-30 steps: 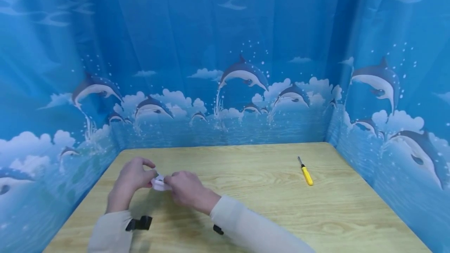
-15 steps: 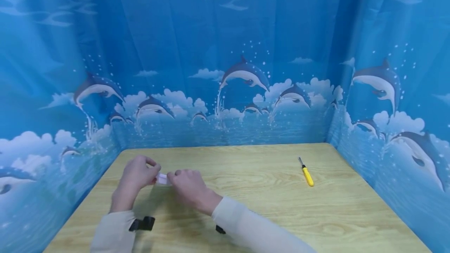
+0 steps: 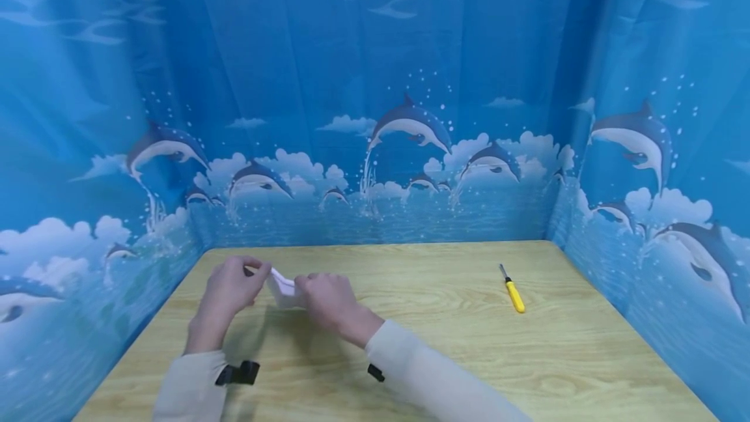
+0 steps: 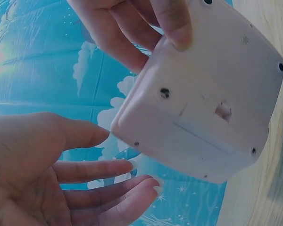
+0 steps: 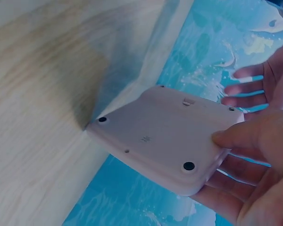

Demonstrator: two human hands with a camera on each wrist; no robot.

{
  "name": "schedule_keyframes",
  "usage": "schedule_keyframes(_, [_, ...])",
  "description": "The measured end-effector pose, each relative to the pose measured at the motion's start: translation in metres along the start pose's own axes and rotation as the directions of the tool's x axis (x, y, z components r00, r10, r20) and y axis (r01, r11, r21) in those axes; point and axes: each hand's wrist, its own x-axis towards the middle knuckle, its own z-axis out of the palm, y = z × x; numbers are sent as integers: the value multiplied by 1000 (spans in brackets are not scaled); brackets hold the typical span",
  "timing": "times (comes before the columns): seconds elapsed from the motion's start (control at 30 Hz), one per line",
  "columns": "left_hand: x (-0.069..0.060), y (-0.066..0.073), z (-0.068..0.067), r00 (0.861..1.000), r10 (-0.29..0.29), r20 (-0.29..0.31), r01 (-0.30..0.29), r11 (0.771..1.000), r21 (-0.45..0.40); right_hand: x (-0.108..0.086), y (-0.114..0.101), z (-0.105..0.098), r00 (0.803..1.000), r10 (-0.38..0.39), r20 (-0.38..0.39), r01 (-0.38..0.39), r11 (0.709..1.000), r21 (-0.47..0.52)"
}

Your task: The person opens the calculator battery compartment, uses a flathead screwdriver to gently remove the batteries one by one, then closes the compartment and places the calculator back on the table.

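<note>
A pale pink plastic device shaped like a desk calculator [image 3: 285, 293] is held up above the table, tilted. Its underside [image 5: 155, 134] faces both wrist cameras, with dark round feet, small screw holes and a square notch. My right hand [image 3: 329, 301] grips one end, thumb [image 5: 231, 139] pressed on the underside and fingers beneath. At the opposite end is my left hand [image 3: 231, 286]. Its fingers [image 4: 96, 170] are loosely extended, and the thumb tip meets or nearly meets a corner of the casing. The calculator's other face is hidden in the wrist views.
A screwdriver [image 3: 513, 294] with a yellow handle lies at the right of the wood-grain table [image 3: 445, 331]. Blue dolphin-print curtains [image 3: 375, 213] enclose the table's back and sides. Black wrist straps [image 3: 237, 373] sit on the light sleeves.
The calculator has moved slightly right and up and turned, so more of its broad surface shows. My right hand moved with it; the left hand rose slightly. The screwdriver stayed put.
</note>
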Motion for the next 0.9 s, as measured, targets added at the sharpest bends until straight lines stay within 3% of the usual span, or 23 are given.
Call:
schedule_keyframes(0.13, [2, 1, 1, 1000, -11, 11, 11, 1000, 5, -1, 7, -6, 998, 52, 42, -55, 997, 57])
schedule_keyframes(0.37, [4, -1, 4, 1000, 2, 31, -2, 1000, 15, -2, 17, -10, 996, 86, 37, -90, 991, 103])
schedule_keyframes(0.6, [8, -3, 8, 995, 84, 59, -89, 991, 104, -3, 26, -12, 989, 140, 54, -146, 979, 142])
schedule_keyframes(0.9, [13, -5, 21, 982, 150, 117, -162, 982, 97, -6, 36, -14, 977, 201, 68, -212, 949, 235])
